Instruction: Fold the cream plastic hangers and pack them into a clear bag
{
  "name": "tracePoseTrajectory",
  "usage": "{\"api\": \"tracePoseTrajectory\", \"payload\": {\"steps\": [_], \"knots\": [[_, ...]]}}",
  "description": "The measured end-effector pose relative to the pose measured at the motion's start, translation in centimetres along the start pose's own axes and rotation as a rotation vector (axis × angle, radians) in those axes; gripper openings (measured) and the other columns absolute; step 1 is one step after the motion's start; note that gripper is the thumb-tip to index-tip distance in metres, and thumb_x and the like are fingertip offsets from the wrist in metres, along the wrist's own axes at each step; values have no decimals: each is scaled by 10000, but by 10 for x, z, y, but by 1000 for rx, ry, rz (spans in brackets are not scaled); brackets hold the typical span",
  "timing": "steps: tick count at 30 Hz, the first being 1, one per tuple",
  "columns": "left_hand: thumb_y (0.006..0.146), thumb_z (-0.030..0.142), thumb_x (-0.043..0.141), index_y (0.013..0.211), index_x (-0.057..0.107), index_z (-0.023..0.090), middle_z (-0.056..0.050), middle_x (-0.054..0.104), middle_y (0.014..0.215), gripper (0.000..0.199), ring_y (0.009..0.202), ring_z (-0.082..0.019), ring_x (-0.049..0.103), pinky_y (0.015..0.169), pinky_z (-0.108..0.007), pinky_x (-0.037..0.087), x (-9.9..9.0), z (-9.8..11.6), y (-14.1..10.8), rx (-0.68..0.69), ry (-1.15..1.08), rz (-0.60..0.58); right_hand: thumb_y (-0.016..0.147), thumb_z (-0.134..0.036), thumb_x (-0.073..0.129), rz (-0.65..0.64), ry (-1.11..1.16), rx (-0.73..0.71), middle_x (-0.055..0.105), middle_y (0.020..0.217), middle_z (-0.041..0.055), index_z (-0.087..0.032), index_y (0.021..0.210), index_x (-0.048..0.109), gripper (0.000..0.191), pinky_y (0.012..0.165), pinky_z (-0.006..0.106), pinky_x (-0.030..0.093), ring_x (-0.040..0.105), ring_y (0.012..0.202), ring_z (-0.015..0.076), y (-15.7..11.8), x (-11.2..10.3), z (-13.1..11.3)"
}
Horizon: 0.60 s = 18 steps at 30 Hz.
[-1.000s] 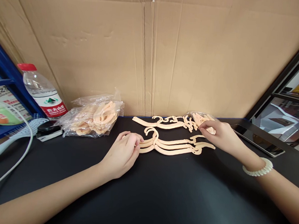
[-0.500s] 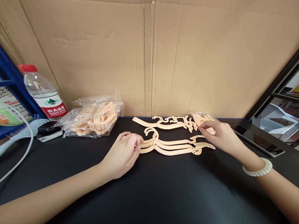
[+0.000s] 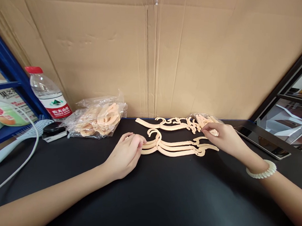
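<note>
Your left hand (image 3: 124,154) curls closed at the hangers (image 3: 177,148), your right hand (image 3: 227,140) pinches its fingers (image 3: 212,125) together by the counter's (image 3: 165,194) far edge, both unmoved.

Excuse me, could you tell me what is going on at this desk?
Someone is working with peach-coloured folding hangers on a black desk. The left hand is at the left ends of the front hangers; its grip hides whatever it may hold. The right hand is by a small plastic bag of similar pieces. A larger bag lies farther left.
</note>
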State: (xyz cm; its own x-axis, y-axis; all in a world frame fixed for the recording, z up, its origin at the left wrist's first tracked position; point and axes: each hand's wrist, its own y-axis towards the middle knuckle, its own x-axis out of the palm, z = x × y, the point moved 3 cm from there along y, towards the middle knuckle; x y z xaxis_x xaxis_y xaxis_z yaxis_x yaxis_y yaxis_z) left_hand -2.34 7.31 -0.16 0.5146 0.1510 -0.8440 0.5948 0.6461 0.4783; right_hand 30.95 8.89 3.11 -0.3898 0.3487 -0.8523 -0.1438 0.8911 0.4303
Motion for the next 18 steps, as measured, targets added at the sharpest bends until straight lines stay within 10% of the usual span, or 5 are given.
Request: {"api": "tracePoseTrajectory", "payload": {"steps": [18], "knots": [[954,158,318,873,361,226,-41,643,995,114,902,-201,602,903,-441,429,-5,0,3,-60,-44,112,842,-339,487,10,17,-56,738,832,23,-231,775,652,208,684,316,481,667,778,212,0,6,0]]}}
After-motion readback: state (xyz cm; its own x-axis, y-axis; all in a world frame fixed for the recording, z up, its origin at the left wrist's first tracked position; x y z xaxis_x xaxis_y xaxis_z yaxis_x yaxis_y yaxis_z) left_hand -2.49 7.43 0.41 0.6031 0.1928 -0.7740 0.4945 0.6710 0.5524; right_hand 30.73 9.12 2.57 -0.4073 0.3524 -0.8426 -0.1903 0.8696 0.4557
